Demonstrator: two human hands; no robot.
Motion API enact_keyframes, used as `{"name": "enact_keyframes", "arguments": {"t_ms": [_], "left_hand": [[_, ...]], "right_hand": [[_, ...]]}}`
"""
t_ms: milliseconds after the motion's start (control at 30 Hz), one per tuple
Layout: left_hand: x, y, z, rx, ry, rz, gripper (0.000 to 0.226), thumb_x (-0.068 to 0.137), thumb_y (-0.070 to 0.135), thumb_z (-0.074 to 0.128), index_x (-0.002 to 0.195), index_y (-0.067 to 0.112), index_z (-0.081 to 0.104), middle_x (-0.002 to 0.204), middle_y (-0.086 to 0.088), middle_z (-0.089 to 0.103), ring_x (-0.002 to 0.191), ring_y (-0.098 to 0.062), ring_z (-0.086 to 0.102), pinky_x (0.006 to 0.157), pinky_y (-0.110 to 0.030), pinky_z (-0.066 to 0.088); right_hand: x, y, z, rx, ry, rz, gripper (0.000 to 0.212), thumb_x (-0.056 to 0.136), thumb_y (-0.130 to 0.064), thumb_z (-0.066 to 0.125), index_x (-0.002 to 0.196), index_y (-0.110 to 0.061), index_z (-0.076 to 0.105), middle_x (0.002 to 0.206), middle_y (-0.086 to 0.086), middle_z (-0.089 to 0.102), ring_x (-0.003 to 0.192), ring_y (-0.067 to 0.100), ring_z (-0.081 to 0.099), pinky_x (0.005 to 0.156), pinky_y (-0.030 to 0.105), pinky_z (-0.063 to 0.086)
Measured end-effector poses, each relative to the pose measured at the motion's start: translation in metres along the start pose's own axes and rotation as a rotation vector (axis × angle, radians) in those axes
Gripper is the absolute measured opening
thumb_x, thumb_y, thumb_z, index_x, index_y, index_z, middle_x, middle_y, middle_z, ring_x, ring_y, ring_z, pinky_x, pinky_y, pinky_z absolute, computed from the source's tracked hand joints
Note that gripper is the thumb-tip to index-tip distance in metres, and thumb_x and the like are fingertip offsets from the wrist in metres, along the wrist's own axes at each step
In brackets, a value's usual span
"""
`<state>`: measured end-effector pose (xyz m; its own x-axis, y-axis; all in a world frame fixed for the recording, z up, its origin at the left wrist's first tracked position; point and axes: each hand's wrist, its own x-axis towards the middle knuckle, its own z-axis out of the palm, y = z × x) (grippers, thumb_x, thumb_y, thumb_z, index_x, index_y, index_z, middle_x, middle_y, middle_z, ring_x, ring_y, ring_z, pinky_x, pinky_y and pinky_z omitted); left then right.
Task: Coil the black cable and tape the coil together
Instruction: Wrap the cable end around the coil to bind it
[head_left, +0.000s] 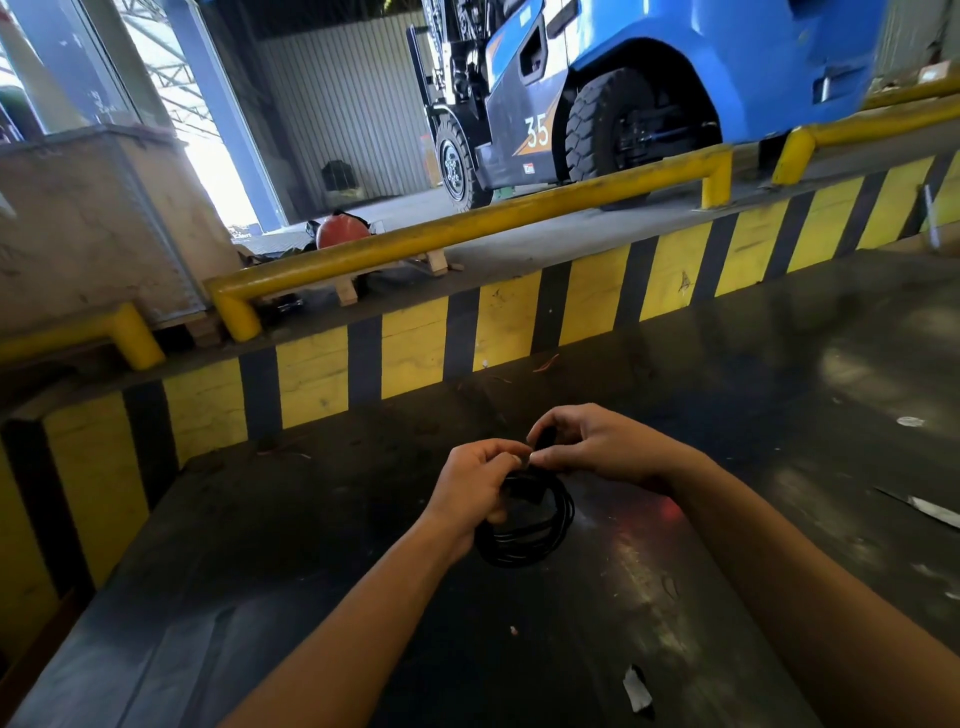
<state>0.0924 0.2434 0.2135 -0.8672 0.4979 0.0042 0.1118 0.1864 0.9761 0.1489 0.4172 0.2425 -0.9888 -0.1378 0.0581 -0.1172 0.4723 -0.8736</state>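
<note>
Just below the centre of the frame, the left hand (480, 480) is closed around the upper left side of the coiled black cable (524, 535), its fingers curled over the bundled loops. The right hand (597, 441) meets it from the right, thumb and fingers pinched on a small black piece (543, 439) at the top of the coil; whether that is tape or the cable's own end cannot be told from here.

The coiling looks finished: several thin, glossy black loops hang together in a rough ring below the hands, close over the bench top. The step in hand seems to be the binding. The next move probably calls for the left hand to keep the loops squeezed tight while the right draws the strip around the bundle and presses it flat on itself.

The bench (675, 597) is dark, scuffed sheet metal with dull reflections and a reddish glint right of the coil. A torn pale scrap (636, 688) lies at lower centre and another sliver (935, 512) at the right edge. Behind runs a kerb (415, 353) painted in yellow and black stripes, then rounded yellow tube rails (467, 228). At upper right stands a blue forklift (649, 67) marked 35, with chunky black tyres, before a corrugated wall.
</note>
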Motion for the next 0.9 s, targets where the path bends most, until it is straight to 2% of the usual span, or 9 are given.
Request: {"name": "enact_keyframes", "arguments": {"t_ms": [100,200,333,467,600,733,900], "left_hand": [[0.000,-0.001,-0.001,-0.045,0.022,-0.045,0.020,0.095,0.012,0.048,0.100,0.015,0.067,0.077,-0.008,0.066,0.041,-0.005,0.048,0.037,-0.019,0.037],[0.001,-0.002,-0.001,-0.056,0.060,-0.083,0.020,0.095,0.012,0.048,0.096,0.016,0.068,0.083,-0.011,0.067,0.044,-0.006,0.053,0.039,-0.020,0.040],[0.004,-0.002,0.002,-0.051,0.121,-0.120,0.023,0.094,0.012,0.048,0.093,0.014,0.071,0.084,-0.009,0.065,0.052,-0.009,0.052,0.041,-0.020,0.041],[0.005,-0.003,0.002,-0.063,0.159,-0.156,0.023,0.095,0.014,0.048,0.092,0.015,0.070,0.083,-0.007,0.063,0.052,-0.010,0.048,0.043,-0.022,0.039],[0.006,-0.004,0.002,-0.079,0.163,-0.175,0.024,0.095,0.014,0.048,0.089,0.012,0.071,0.078,-0.006,0.061,0.049,-0.009,0.044,0.041,-0.021,0.036],[0.006,-0.005,0.004,-0.060,0.142,-0.182,0.024,0.096,0.016,0.048,0.092,0.012,0.071,0.076,-0.005,0.060,0.047,-0.007,0.043,0.040,-0.020,0.036],[0.004,-0.007,0.005,-0.003,0.100,-0.176,0.025,0.096,0.016,0.046,0.091,0.012,0.071,0.074,-0.004,0.061,0.049,-0.010,0.044,0.042,-0.021,0.036]], "right_hand": [[-0.004,0.001,0.009,-0.177,0.029,-0.046,0.040,0.084,-0.033,0.068,0.118,-0.016,0.056,0.110,0.005,0.064,0.099,0.016,0.064,0.085,0.032,0.056],[-0.007,0.004,0.027,-0.353,0.075,-0.094,0.048,0.078,-0.031,0.074,0.120,-0.021,0.054,0.113,-0.001,0.064,0.101,0.010,0.061,0.085,0.030,0.056],[-0.006,0.017,0.052,-0.564,0.307,-0.233,0.044,0.081,-0.019,0.070,0.122,-0.021,0.054,0.118,0.000,0.062,0.104,0.014,0.060,0.086,0.028,0.054],[-0.004,0.027,0.060,-0.523,0.446,-0.276,0.045,0.084,-0.018,0.066,0.126,-0.019,0.049,0.125,0.003,0.059,0.104,0.019,0.062,0.084,0.030,0.055],[0.001,0.030,0.062,-0.540,0.525,-0.338,0.039,0.084,-0.022,0.067,0.120,-0.022,0.053,0.115,0.000,0.066,0.098,0.017,0.064,0.079,0.031,0.056],[0.004,0.033,0.058,-0.490,0.501,-0.345,0.035,0.085,-0.023,0.066,0.119,-0.020,0.059,0.113,0.000,0.065,0.099,0.015,0.062,0.083,0.033,0.056],[0.004,0.035,0.052,-0.417,0.458,-0.331,0.019,0.086,-0.023,0.066,0.102,-0.015,0.070,0.095,0.001,0.068,0.083,0.011,0.062,0.074,0.034,0.056]]}}
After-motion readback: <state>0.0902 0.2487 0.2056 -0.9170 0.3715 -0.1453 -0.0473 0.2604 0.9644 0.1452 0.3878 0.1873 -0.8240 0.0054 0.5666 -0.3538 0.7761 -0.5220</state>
